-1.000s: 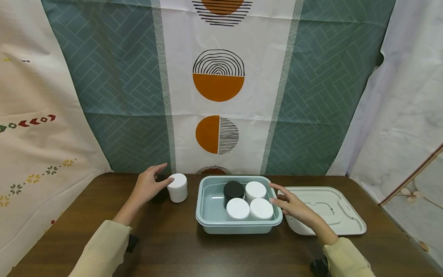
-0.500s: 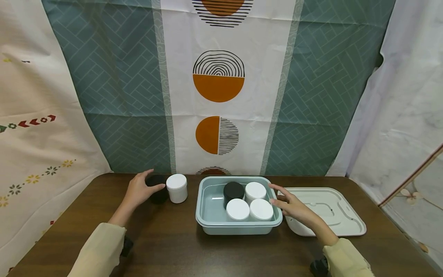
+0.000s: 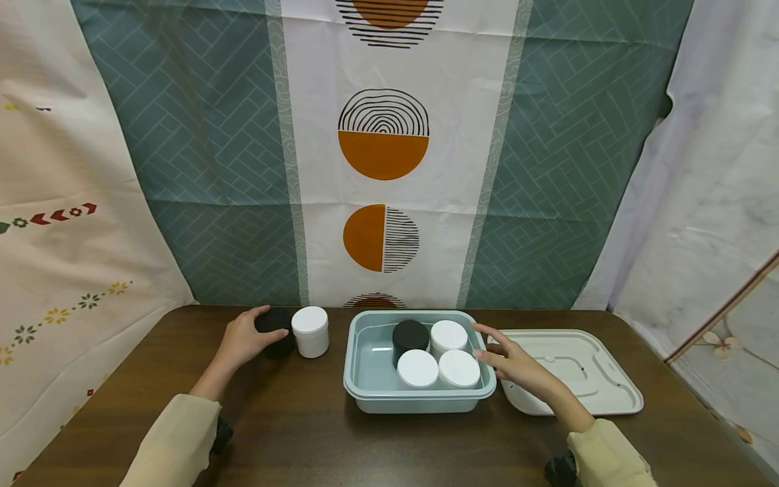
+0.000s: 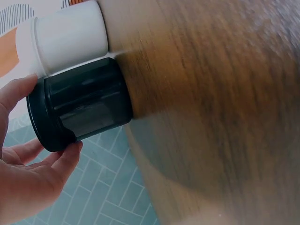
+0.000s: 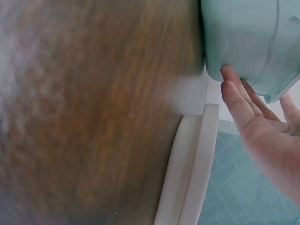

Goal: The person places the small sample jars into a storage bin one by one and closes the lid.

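My left hand (image 3: 242,341) grips a black jar (image 3: 278,325) by its lid at the back left of the table. In the left wrist view the thumb is on one side of the black lid (image 4: 41,115), fingertips on the other; the jar stands upright on the wood. Right beside it is a white jar (image 3: 311,333). At the right end of a light blue plastic bin (image 3: 420,404), my right hand (image 3: 517,365) rests at the rim with fingers extended. Inside the bin stand a black jar (image 3: 410,335) and three white-lidded jars (image 3: 418,368).
A white lid (image 3: 584,379) lies flat on the table to the right of the bin, partly under my right forearm. The brown wooden table (image 3: 304,433) ends at the back against a patterned curtain (image 3: 389,189).
My left hand has let go of the white jar, moved left and taken hold of the black jar's lid. My right hand has stayed at the bin's rim.
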`<control>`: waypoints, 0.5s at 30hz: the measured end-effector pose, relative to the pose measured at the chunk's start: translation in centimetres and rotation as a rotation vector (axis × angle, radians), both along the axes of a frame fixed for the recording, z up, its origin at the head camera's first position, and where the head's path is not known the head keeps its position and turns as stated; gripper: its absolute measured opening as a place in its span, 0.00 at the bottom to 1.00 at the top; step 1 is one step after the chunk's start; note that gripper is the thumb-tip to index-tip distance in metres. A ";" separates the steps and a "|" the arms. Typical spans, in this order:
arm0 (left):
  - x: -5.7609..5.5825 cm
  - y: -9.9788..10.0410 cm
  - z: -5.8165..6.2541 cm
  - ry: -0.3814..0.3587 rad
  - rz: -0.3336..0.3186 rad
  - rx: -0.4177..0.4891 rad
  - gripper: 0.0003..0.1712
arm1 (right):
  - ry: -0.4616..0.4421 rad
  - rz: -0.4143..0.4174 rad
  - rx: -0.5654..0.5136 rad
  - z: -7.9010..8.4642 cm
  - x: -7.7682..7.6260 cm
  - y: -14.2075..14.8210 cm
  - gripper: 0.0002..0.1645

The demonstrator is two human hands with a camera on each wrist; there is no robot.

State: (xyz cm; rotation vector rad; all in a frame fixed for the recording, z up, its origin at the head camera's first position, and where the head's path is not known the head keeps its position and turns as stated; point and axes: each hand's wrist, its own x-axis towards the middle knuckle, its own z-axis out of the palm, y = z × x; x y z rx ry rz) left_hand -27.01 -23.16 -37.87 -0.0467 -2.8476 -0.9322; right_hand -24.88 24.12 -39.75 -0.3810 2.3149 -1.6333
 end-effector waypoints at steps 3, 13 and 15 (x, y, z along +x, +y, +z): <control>0.1 0.0 0.0 0.003 0.003 -0.002 0.42 | -0.004 -0.002 -0.002 0.0 0.0 0.0 0.38; 0.6 -0.7 0.7 0.060 0.035 0.019 0.43 | 0.001 -0.004 0.002 -0.1 -0.1 -0.1 0.38; 0.7 -0.8 1.1 0.065 0.041 0.032 0.43 | 0.001 -0.006 0.003 -0.1 -0.2 -0.1 0.38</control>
